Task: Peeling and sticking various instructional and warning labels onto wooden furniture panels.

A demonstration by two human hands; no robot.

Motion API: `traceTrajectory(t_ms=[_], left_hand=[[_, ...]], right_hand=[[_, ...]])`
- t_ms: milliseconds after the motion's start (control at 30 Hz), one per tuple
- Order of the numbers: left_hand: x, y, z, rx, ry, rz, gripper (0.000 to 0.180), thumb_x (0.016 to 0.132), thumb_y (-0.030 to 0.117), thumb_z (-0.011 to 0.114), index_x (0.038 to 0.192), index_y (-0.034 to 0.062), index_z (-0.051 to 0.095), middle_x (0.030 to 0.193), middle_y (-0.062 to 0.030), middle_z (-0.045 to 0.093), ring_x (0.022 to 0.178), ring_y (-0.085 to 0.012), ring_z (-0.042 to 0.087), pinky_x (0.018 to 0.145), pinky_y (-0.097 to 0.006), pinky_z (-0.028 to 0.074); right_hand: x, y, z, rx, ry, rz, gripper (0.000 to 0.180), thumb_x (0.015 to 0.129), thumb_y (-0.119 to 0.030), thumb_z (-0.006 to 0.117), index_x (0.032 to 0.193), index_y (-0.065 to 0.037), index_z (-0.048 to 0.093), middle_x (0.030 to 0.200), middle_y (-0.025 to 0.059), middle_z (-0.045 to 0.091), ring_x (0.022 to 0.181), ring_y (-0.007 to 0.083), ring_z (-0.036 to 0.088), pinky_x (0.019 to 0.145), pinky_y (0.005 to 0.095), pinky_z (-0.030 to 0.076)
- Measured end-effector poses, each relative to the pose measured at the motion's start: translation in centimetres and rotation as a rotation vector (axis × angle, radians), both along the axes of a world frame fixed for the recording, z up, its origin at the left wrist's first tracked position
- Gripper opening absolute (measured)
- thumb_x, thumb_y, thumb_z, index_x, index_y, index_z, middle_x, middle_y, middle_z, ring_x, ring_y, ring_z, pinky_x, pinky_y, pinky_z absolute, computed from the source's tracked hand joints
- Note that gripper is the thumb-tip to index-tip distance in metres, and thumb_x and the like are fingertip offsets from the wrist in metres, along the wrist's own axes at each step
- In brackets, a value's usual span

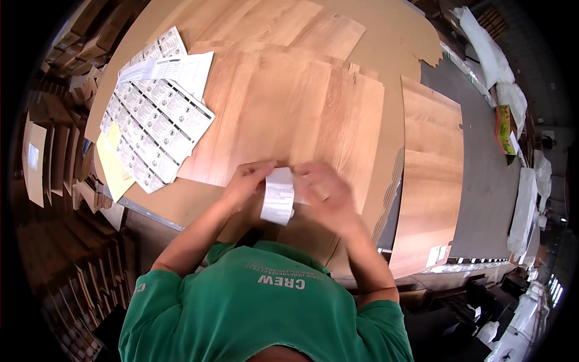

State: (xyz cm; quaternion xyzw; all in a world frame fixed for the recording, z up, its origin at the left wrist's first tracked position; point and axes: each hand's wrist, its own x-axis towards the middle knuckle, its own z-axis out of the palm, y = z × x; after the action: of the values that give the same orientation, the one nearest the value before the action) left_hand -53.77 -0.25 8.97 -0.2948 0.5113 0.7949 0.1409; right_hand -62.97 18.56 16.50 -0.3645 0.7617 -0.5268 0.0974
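Delicately suspended between two bare hands, a strip of white printed paper (278, 196) hangs near the worker's body, by the close edge of overlapping wood-grain boards (289, 114). The left hand (248, 182) appears to have its grip closed on the strip's upper left corner; the right hand (325, 196) is at the opposite corner, too blurred to tell whether its grip is closed on the paper.

The strip's lower end curls, and that could prove troublesome: if the paper is sticky-backed, which cannot be told from this view, it might fold onto itself or catch a finger. Uneven pulling between the hands could crease or tear it, while a loose pinch could let it drop toward the lap of the green shirt (259, 308).

Around it, the boards lie on a tabletop (398, 42) covered in brown cardboard. To the left, fanned sheets of printed labels (160, 130), a white form (196, 69) and a yellow sheet (114, 163) overlap loosely; a swinging left elbow could scatter them or mix their order. On the right, a separate long board (429, 175) bears a small white label (434, 256) at its near end. A sleeve brushing that board could shift it across the dark surface (491, 199) beside it.
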Motion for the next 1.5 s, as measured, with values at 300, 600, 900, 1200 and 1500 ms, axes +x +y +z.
traceTrajectory(t_ms=[300,600,900,1200,1500], left_hand=[[0.6,-0.3,-3.4,0.039,-0.022,0.114,0.029,0.090,0.020,0.060,0.112,0.0024,0.062,0.089,-0.0004,0.065,0.077,-0.0063,0.058,0.065,-0.021,0.046],[0.4,-0.6,-2.6,0.099,-0.054,0.153,0.027,0.090,0.014,0.060,0.113,0.0025,0.062,0.098,-0.0032,0.065,0.087,-0.0094,0.060,0.074,-0.024,0.050],[0.2,-0.7,-2.3,0.107,-0.056,0.136,0.026,0.089,0.012,0.059,0.113,0.0020,0.062,0.101,-0.0045,0.065,0.090,-0.0112,0.060,0.078,-0.025,0.050],[0.2,-0.8,-2.1,0.114,-0.074,0.125,0.026,0.089,0.014,0.060,0.113,0.0038,0.062,0.100,-0.0039,0.065,0.088,-0.0110,0.061,0.075,-0.025,0.051],[0.2,-0.7,-2.3,0.117,-0.055,0.140,0.026,0.089,0.014,0.059,0.114,0.0032,0.061,0.100,-0.0044,0.065,0.088,-0.0105,0.061,0.075,-0.024,0.051]], right_hand=[[-24.6,5.0,-6.7,0.280,-0.407,-0.285,0.012,0.084,-0.008,0.065,0.091,-0.003,0.057,0.079,0.0017,0.062,0.069,0.0070,0.054,0.059,0.0220,0.042],[-24.8,3.1,-7.6,0.275,-0.497,-0.356,0.020,0.077,-0.002,0.070,0.093,0.000,0.058,0.079,0.0063,0.064,0.066,0.0092,0.057,0.055,0.0225,0.042],[-24.0,3.1,-7.8,0.207,-0.475,-0.381,0.018,0.076,0.000,0.070,0.090,0.001,0.058,0.079,0.0079,0.065,0.069,0.0110,0.059,0.058,0.0231,0.045],[-23.8,2.4,-8.8,0.451,-0.126,-0.444,0.022,0.071,-0.008,0.074,0.085,0.000,0.059,0.078,0.0085,0.066,0.068,0.0134,0.060,0.061,0.0258,0.046],[-23.7,1.8,-7.6,0.594,-0.060,-0.464,0.028,0.069,-0.015,0.076,0.087,0.000,0.060,0.078,0.0110,0.065,0.071,0.0200,0.062,0.064,0.0304,0.048]])
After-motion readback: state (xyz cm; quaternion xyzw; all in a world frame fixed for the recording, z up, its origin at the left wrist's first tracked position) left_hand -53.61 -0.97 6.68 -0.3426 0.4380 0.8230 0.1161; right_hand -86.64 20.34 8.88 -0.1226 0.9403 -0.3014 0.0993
